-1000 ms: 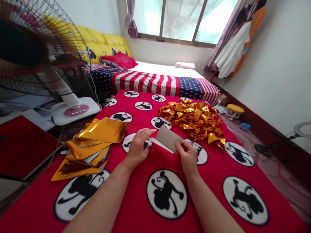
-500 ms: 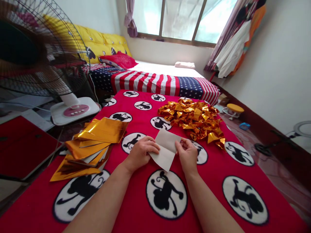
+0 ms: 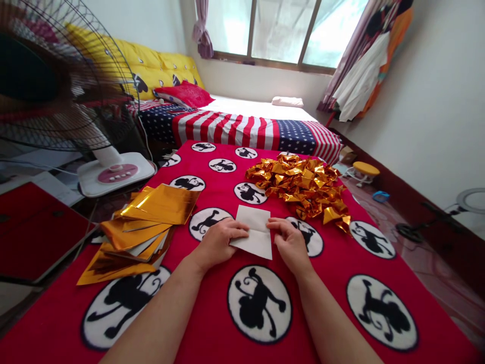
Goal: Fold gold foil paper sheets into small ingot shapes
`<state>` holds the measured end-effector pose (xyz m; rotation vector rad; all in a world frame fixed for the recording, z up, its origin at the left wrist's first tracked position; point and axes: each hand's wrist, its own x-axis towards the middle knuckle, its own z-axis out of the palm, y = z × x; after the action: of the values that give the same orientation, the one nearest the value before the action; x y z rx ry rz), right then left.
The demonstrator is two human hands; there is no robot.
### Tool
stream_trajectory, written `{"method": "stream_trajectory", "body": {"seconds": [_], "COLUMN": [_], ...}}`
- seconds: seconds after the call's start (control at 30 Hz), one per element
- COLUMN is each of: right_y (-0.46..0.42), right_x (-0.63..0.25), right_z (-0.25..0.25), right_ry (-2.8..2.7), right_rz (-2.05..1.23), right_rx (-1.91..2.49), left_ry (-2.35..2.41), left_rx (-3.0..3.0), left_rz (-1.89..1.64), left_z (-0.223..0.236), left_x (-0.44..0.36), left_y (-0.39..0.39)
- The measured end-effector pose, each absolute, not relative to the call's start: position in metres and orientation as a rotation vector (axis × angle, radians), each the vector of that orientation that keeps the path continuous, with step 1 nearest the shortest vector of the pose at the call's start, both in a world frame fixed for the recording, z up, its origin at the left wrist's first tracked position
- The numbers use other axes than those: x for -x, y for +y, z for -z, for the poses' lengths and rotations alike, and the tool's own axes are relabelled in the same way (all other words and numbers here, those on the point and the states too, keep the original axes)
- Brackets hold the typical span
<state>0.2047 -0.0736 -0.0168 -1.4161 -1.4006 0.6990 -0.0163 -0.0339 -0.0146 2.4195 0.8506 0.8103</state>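
A pale sheet of paper [image 3: 253,227] with a crease across its middle lies between my hands, just above or on the red cloth [image 3: 204,323]. My left hand [image 3: 217,240] grips its left edge, fingertips on top and the thumb hidden. At the right edge, my right hand [image 3: 290,242] holds the paper by the crease with bent fingers. Left of my hands is a fanned stack of gold foil sheets [image 3: 162,202], some showing pale undersides. Beyond my right hand lies a heap of folded gold foil pieces [image 3: 303,182].
A fan [image 3: 113,172] with blurred blades stands on the left, near a dark red board [image 3: 38,227]. Behind the table is a bed with a striped and starred cover [image 3: 235,129]. A yellow stool [image 3: 366,169] and a ring-shaped stand [image 3: 470,199] are at right.
The paper has turned so that its sides run more nearly straight away from me. My right hand has shifted slightly left along with its edge; the left hand stays almost in place.
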Motion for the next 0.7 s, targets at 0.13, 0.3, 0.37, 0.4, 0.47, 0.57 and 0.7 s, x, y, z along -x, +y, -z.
{"method": "stream_trajectory", "body": {"seconds": [0.13,0.3,0.37,0.4,0.47,0.57,0.7], "right_y": [-0.091,-0.091,-0.084,-0.081,-0.076,-0.076,-0.085], "right_x": [-0.221,-0.212,-0.203,-0.199,-0.194,-0.196,-0.203], "right_z": [-0.002,0.002,0.009,0.013,0.018,0.022,0.02], "right_ry": [-1.796,-1.807,-1.807,-1.802,-1.801,-1.87,-1.982], "right_rz": [-1.089,-0.8,-0.678,-0.629,-0.55,-0.445,-0.386], "right_rx": [1.297,1.343,1.259,1.224,1.183,1.185,1.235], "left_ry": [0.848,1.059,1.198,1.231,1.237,1.175,0.933], "left_rx": [-2.435,-2.621,-2.689,-2.722,-2.791,-2.862,-2.786], "left_rz": [-0.789,-1.015,-1.176,-1.228,-1.247,-1.101,-0.803], "left_z": [0.016,0.009,0.005,0.003,0.0,0.001,0.008], "left_x": [0.017,0.018,0.019,0.02,0.021,0.022,0.03], "left_y": [-0.032,-0.037,-0.04,-0.042,-0.045,-0.047,-0.046]}}
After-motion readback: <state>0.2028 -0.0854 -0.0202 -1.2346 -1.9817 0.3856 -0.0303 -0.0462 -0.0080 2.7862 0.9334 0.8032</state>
